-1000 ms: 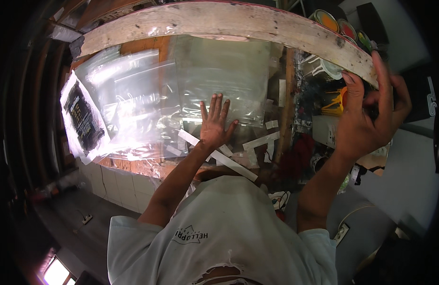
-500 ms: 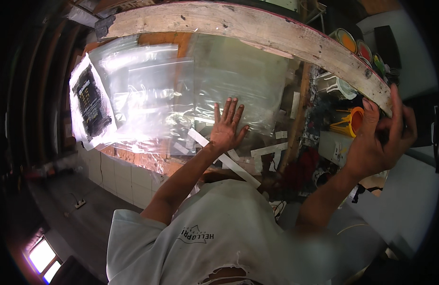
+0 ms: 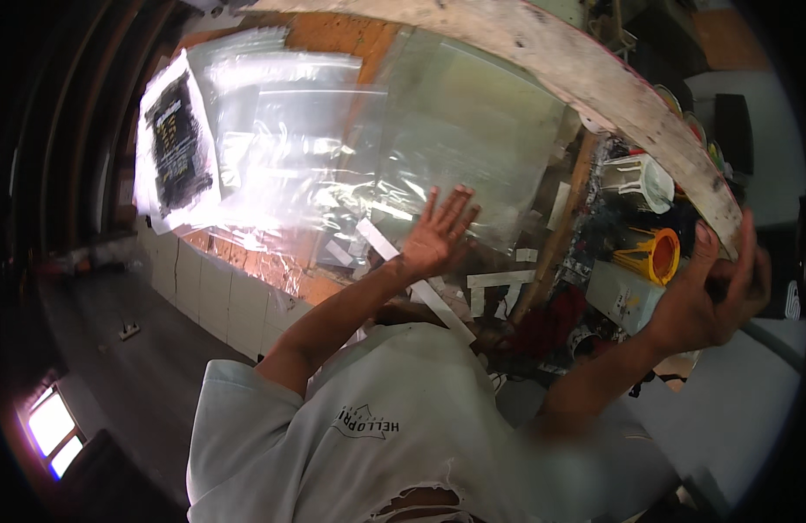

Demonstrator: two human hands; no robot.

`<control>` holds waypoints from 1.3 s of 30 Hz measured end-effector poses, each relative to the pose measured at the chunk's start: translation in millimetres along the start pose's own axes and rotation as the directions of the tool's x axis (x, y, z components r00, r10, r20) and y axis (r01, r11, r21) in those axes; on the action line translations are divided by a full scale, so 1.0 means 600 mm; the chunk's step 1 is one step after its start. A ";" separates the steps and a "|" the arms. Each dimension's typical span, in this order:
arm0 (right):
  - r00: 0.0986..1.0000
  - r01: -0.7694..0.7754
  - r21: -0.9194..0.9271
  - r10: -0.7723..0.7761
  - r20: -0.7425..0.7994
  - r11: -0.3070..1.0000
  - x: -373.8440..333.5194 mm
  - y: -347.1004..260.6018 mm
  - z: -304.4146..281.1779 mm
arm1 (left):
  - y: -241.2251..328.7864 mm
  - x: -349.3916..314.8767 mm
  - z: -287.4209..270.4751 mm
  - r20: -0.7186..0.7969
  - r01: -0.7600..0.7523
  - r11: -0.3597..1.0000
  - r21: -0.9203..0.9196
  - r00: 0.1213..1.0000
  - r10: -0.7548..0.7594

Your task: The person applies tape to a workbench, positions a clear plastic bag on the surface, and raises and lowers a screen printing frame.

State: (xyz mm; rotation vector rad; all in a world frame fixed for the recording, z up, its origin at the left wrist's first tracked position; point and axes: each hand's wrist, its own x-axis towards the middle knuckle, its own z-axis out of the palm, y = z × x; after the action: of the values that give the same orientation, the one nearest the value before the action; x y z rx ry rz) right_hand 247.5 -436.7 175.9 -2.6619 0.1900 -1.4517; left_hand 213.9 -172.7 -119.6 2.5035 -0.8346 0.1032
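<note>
My left hand, fingers spread and slightly blurred, is over the near edge of a greenish clear sheet. Whether its palm touches the sheet I cannot tell. Clear plastic bags lie overlapped to its left, shiny with glare. By its wrist is a long white strip. At the far right my right hand is closed around the near end of a long, stained wooden beam, thumb on one side and fingers on the other. The beam arches across the far side of the table.
A white printed bag with a black panel lies at the left. Right of the table stand a paint-streaked white tub, a yellow-orange container and a grey box. White scraps lie near the front edge.
The whole view has turned, lifting the left side and lowering the right. My left hand's fingers have shifted slightly and blurred. My right hand keeps its hold on the beam.
</note>
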 end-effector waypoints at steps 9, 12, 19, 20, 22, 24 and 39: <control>1.000 0.009 0.048 -0.009 -0.001 0.999 -0.006 0.015 0.001 | 0.106 -0.089 0.006 0.156 0.065 0.969 -0.236 0.987 -0.028; 1.000 0.007 0.064 -0.007 -0.003 0.998 -0.008 0.013 0.000 | 0.084 -0.111 -0.008 0.130 0.141 0.975 -0.174 0.984 -0.119; 1.000 -0.012 0.140 0.016 -0.024 0.990 -0.004 0.008 0.005 | 0.061 -0.120 -0.053 0.018 0.185 0.972 -0.144 0.983 -0.184; 0.999 -0.022 0.150 0.026 -0.025 0.988 -0.004 0.005 0.005 | 0.061 -0.119 -0.056 0.023 0.197 0.970 -0.140 0.980 -0.196; 0.998 -0.054 0.166 0.058 -0.018 0.985 -0.005 -0.001 0.006 | 0.061 -0.120 -0.060 0.030 0.223 0.966 -0.134 0.975 -0.221; 0.997 -0.069 0.168 0.072 -0.013 0.983 -0.006 0.006 0.005 | 0.054 -0.127 -0.057 -0.002 0.229 0.965 -0.129 0.973 -0.231; 0.988 0.025 0.121 -0.006 -0.157 0.992 -0.023 0.041 0.015 | -0.200 -0.223 -0.171 -0.269 0.577 0.704 0.415 0.817 -0.511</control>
State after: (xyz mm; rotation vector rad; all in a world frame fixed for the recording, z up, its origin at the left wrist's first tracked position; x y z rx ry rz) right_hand 246.4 -458.8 156.0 -2.4600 0.0897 -1.6220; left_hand 183.6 31.6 -111.4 3.0604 0.0471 0.3037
